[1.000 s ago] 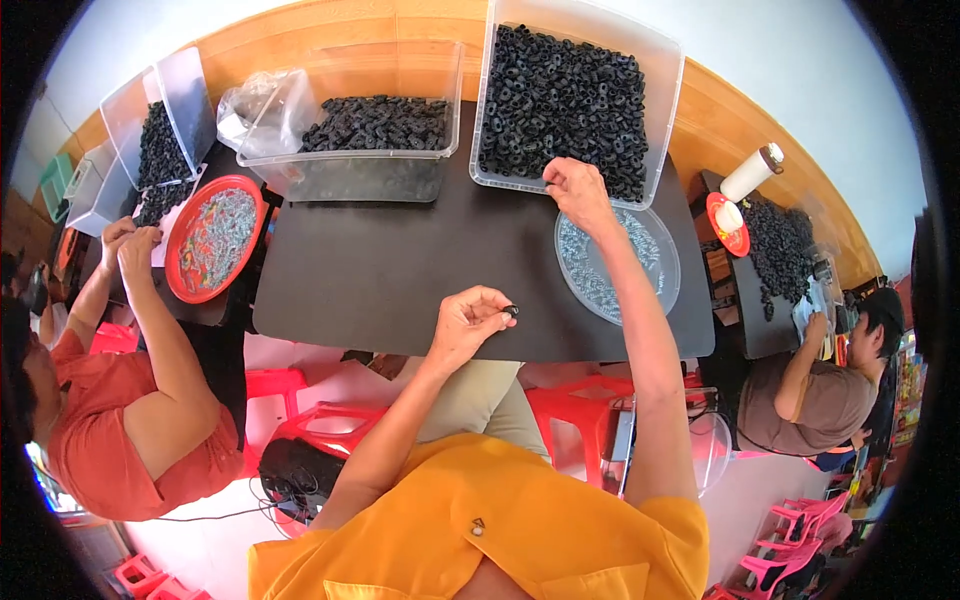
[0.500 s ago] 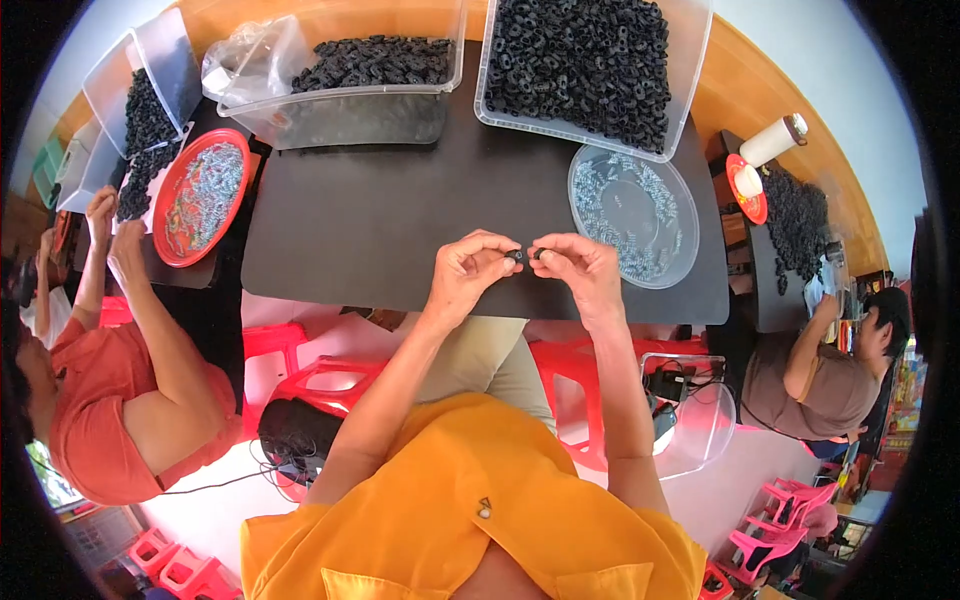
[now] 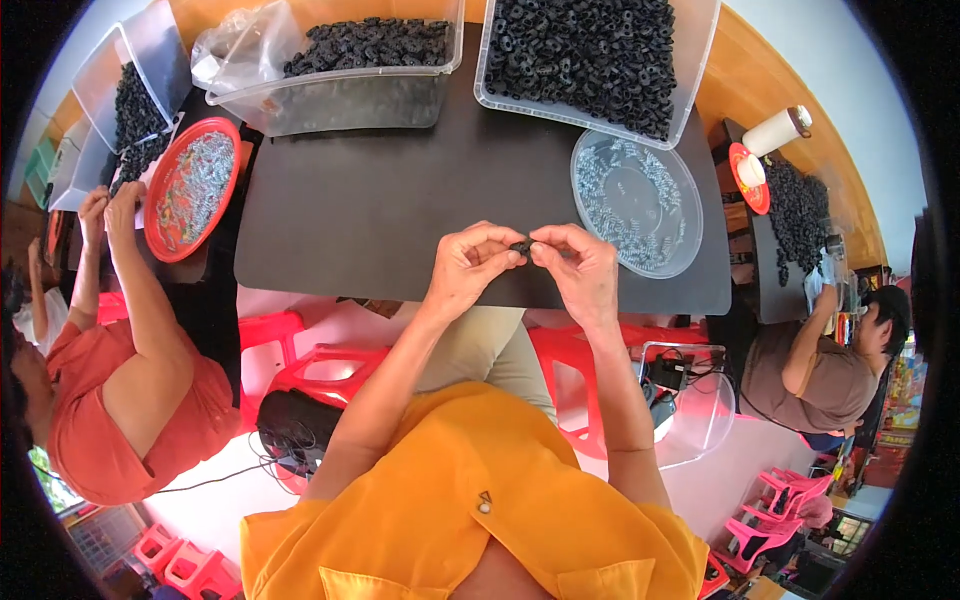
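Observation:
Over the near part of the dark table my left hand and my right hand meet fingertip to fingertip. Both pinch a small black plastic part between thumb and forefinger. Whether it is one piece or two pressed together is hidden by the fingers. Nearest my right hand lies a round clear tray holding many small silvery, spring-like pieces. Beyond it stands a clear bin heaped with black ring-like parts. Another clear bin at the far left holds more black parts.
The dark tabletop has its front edge just below my hands. At a left table, a person in a red shirt works beside a red tray. A person in brown sits at the right near a black heap. Red stools stand below.
My hands have come together: each pinched a small black piece with a gap between, and now the pieces meet at the fingertips. The view has shifted slightly.

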The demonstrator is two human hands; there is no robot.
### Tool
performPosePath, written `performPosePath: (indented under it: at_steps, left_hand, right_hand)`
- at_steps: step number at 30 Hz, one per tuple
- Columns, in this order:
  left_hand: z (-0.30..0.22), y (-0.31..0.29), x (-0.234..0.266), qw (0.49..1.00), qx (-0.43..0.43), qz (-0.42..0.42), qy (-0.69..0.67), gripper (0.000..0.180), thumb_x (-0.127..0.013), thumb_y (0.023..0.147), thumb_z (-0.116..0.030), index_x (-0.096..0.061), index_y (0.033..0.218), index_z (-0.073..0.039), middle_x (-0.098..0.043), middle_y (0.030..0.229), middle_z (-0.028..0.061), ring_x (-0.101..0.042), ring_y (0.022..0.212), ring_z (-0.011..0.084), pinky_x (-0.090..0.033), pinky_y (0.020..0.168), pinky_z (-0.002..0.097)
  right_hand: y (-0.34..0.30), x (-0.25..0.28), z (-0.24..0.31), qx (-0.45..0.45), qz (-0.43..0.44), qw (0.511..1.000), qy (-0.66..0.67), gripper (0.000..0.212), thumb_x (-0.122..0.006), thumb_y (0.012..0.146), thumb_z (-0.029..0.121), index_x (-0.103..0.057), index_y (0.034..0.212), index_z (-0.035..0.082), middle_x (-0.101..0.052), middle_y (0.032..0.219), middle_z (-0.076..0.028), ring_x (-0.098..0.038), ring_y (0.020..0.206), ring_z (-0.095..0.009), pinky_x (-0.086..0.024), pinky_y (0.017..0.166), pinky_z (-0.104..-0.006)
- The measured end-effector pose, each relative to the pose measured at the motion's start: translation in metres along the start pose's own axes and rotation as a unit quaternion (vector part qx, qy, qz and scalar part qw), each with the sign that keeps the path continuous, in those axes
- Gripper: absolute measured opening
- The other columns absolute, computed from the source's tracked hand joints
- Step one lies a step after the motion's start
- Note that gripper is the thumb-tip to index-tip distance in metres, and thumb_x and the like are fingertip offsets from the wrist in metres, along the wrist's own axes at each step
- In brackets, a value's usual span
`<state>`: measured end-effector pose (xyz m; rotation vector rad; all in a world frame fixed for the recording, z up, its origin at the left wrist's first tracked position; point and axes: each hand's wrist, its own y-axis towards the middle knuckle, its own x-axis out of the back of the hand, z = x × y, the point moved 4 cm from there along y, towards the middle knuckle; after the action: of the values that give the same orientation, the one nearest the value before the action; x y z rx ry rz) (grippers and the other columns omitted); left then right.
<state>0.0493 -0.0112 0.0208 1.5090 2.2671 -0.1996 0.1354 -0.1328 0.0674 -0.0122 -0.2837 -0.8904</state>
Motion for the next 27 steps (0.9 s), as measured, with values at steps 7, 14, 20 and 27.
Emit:
performPosePath:
  at_steps: [7, 14, 20, 27]
  left_hand:
    - [0.0, 0.002, -0.001, 1.0, 0.003, -0.002, 0.013, 0.014, -0.064, 0.079, 0.005, -0.064, 0.093, 0.005, -0.058, 0.085, 0.0031, -0.063, 0.078, 0.0109, -0.05, 0.072, 0.0218]
    - [0.007, 0.001, 0.002, 0.996, -0.011, -0.011, 0.084, 0.013, -0.066, 0.076, 0.003, -0.066, 0.089, 0.002, -0.055, 0.076, -0.0006, -0.051, 0.064, 0.0027, -0.04, 0.058, 0.0181]
    - [0.001, 0.001, -0.001, 0.99, -0.012, 0.006, 0.138, 0.011, -0.066, 0.076, 0.003, -0.065, 0.087, 0.003, -0.054, 0.073, 0.0003, -0.05, 0.062, 0.0024, -0.04, 0.055, 0.0195]
    - [0.005, 0.001, -0.002, 0.991, -0.003, -0.01, 0.132, 0.009, -0.063, 0.076, 0.005, -0.064, 0.086, 0.003, -0.054, 0.073, 0.0014, -0.053, 0.061, 0.0049, -0.041, 0.054, 0.0204]
  right_hand:
    - [0.002, 0.004, 0.019, 0.032, 0.028, 0.992, -0.118, 0.011, -0.064, 0.077, -0.003, -0.065, 0.088, -0.002, -0.066, 0.078, -0.009, -0.064, 0.069, -0.013, -0.051, 0.061, -0.0242]
    - [-0.003, 0.001, 0.023, 0.069, 0.019, 0.982, -0.176, 0.008, -0.064, 0.077, -0.003, -0.064, 0.085, -0.002, -0.065, 0.074, -0.01, -0.064, 0.067, -0.014, -0.05, 0.059, -0.0242]
    - [-0.004, -0.003, 0.01, 0.117, 0.012, 0.977, -0.178, 0.01, -0.062, 0.074, -0.005, -0.055, 0.081, -0.002, -0.058, 0.071, -0.014, -0.057, 0.055, -0.023, -0.044, 0.05, -0.0315]
    - [-0.002, -0.009, 0.004, 0.146, 0.022, 0.968, -0.205, 0.007, -0.059, 0.077, -0.006, -0.055, 0.081, -0.002, -0.059, 0.073, -0.011, -0.061, 0.063, -0.019, -0.049, 0.055, -0.0285]
